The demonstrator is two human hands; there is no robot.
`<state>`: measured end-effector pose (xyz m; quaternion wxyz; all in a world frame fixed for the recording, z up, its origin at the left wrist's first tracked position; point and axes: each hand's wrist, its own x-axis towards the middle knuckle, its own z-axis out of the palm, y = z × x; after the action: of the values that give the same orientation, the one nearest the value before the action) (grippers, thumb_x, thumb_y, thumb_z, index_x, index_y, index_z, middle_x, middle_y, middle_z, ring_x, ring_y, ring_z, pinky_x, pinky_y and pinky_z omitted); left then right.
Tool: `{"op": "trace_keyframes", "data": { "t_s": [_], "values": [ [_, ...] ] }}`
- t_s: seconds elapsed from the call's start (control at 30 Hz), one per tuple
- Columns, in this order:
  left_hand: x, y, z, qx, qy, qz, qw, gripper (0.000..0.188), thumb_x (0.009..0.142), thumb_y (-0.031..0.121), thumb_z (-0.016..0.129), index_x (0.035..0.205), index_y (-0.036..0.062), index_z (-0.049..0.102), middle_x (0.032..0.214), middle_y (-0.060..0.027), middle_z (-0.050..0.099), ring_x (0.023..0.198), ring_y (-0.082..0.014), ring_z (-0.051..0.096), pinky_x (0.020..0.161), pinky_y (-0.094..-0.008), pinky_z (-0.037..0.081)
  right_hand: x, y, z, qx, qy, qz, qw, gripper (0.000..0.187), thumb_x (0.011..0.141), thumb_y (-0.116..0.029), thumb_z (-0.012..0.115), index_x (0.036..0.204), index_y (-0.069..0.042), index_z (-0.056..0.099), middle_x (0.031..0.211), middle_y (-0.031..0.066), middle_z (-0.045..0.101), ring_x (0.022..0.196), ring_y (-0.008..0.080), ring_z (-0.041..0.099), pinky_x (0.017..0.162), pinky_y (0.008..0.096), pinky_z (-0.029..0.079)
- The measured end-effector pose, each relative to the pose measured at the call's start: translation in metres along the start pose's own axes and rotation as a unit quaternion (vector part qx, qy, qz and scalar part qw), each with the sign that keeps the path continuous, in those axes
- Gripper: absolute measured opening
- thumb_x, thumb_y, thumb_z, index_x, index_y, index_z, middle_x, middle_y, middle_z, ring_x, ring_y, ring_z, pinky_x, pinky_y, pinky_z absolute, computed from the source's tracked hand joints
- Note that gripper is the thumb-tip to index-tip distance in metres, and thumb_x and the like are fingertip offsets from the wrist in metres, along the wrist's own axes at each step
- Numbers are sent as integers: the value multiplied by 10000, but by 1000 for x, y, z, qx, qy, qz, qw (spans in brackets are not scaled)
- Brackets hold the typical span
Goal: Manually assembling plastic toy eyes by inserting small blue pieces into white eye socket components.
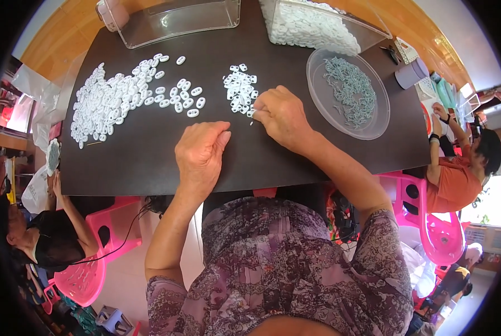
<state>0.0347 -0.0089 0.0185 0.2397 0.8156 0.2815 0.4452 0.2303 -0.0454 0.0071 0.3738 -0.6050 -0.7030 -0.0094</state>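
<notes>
My right hand (282, 119) is at the right edge of a small heap of white plastic pieces with holes (239, 89). Its thumb and fingers are pinched together, and what lies between them is hidden. A tiny white bit (251, 123) lies just below the fingertips. Left of it, my left hand (201, 148) rests near the table's front, its fingers curled and thumb pressed in; I cannot make out anything inside. Oval white plastic pieces with two holes (116, 92) spread in a large pile on the left, with several loose ones (186, 96) nearer the middle.
A round clear tray (382, 126) of grey-green small parts (351, 92) sits right on the dark table (295, 162). Behind stand a clear bin (177, 25) and another with white pieces (315, 28). A lilac cup (412, 74) is far right. People sit at both sides.
</notes>
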Motion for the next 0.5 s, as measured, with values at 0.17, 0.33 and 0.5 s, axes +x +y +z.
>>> {"op": "trace_keyframes", "data": {
  "t_s": [0.17,0.33,0.5],
  "values": [
    [-1,6,11,-25,8,-26,999,180,710,-16,674,879,39,642,734,-80,603,657,-234,564,604,-315,445,-6,-12,-8,31,5,39,999,100,709,-38,660,727,-43,561,696,75,542,646,229,510,591,339,411],
    [-1,19,20,-286,-12,-262,922,187,810,27,653,981,-44,623,824,-57,637,732,-100,569,675,-209,469,-14,-31,-10,231,-25,195,953,75,785,-26,625,854,-11,600,739,24,584,714,88,547,651,239,438],
    [1,25,21,-411,-21,-306,858,198,794,-6,650,982,-62,617,834,-80,641,739,-124,597,666,-233,494,-16,-38,-15,366,-40,262,892,87,813,4,601,899,14,594,843,37,642,769,66,578,704,211,464]
  ]
}}
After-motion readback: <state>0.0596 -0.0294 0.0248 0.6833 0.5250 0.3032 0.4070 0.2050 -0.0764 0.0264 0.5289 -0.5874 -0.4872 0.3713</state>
